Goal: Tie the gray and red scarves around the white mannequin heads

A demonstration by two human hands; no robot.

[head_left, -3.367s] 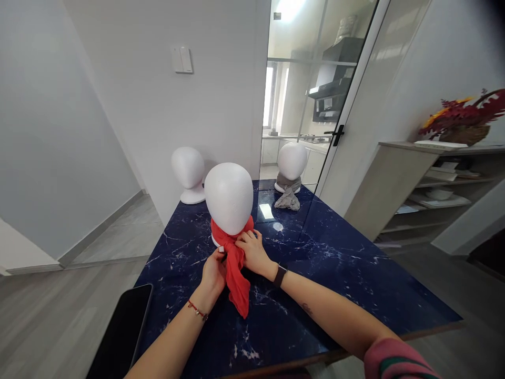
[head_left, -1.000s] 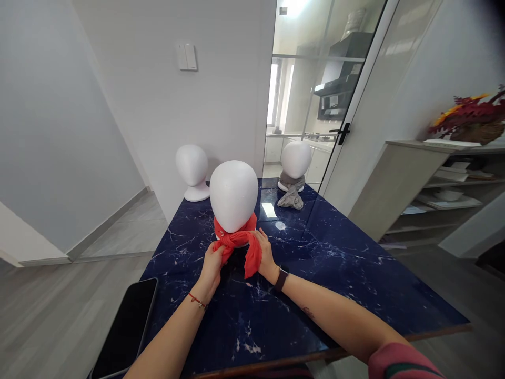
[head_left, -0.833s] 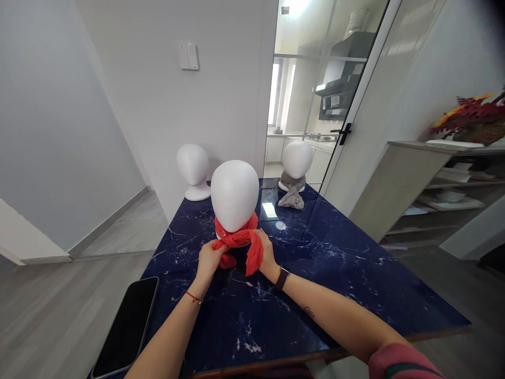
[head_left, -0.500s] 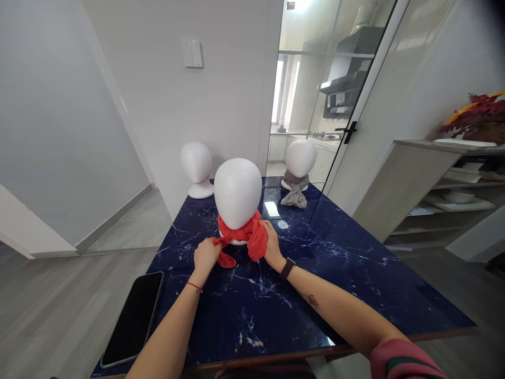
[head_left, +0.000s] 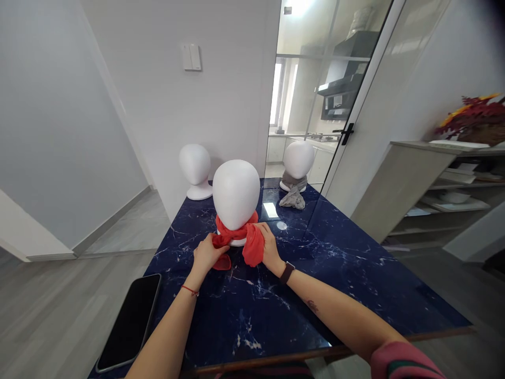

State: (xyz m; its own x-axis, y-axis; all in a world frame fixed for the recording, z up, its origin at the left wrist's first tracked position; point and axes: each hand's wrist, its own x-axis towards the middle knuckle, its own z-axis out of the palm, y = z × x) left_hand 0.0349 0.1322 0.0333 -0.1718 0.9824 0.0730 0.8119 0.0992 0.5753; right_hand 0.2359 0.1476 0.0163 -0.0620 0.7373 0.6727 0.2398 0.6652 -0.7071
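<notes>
A glass door (head_left: 305, 79) stands behind the marbled table (head_left: 339, 252) and red scarf (head_left: 253, 246)

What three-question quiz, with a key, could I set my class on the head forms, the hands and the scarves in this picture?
1. Fill in the colour: the left hand and the right hand both hold a ____ scarf, which goes around the neck of the front head form.
2. True or false: the phone lies to the right of the right hand.
3. Multiple choice: what colour is the other scarf, around the neck of the back-right head form?
A. green
B. grey
C. yellow

Key
1. Red.
2. False; it lies at the left edge of the table, beside the left forearm.
3. B.
</notes>
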